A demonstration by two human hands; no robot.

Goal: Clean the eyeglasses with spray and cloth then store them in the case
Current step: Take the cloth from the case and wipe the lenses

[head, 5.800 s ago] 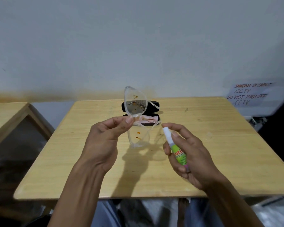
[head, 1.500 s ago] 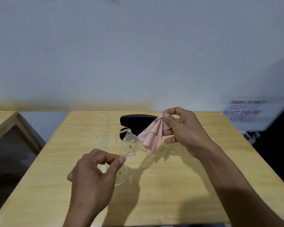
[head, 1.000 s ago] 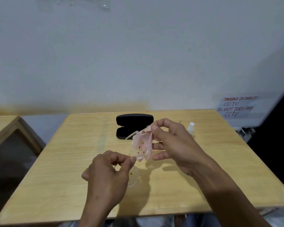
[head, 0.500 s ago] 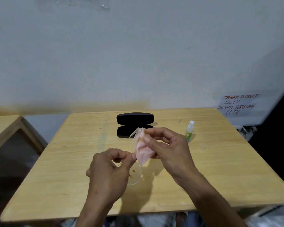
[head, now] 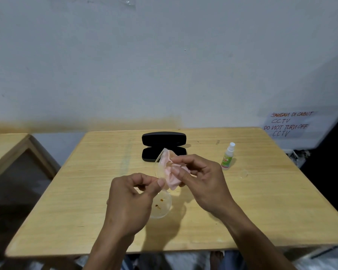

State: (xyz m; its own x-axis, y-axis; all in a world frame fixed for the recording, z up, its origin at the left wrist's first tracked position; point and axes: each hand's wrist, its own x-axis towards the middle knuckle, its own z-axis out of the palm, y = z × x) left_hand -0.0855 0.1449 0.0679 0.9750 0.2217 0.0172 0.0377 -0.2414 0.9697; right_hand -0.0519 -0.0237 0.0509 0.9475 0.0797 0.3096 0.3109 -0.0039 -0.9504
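My left hand (head: 131,203) pinches the clear-framed eyeglasses (head: 161,206) at the bridge, above the wooden table (head: 82,191). The lower lens shows brown-orange specks. My right hand (head: 201,182) presses a pink cloth (head: 170,175) around the upper lens, thumb in front and fingers behind. The black glasses case (head: 164,139) lies open at the far middle of the table, just behind the hands. A small spray bottle (head: 228,156) with a green label and white nozzle stands upright to the right of the case.
A second wooden table (head: 6,145) stands to the left across a gap. A white wall rises right behind the table, with a handwritten CCTV notice (head: 289,123) at the right. A small clear cap (head: 243,174) lies near the bottle.
Earlier my right hand held the spray bottle; now the bottle stands on the table. That hand lifted the pink cloth, brought it to the upper lens and closed it around the lens.
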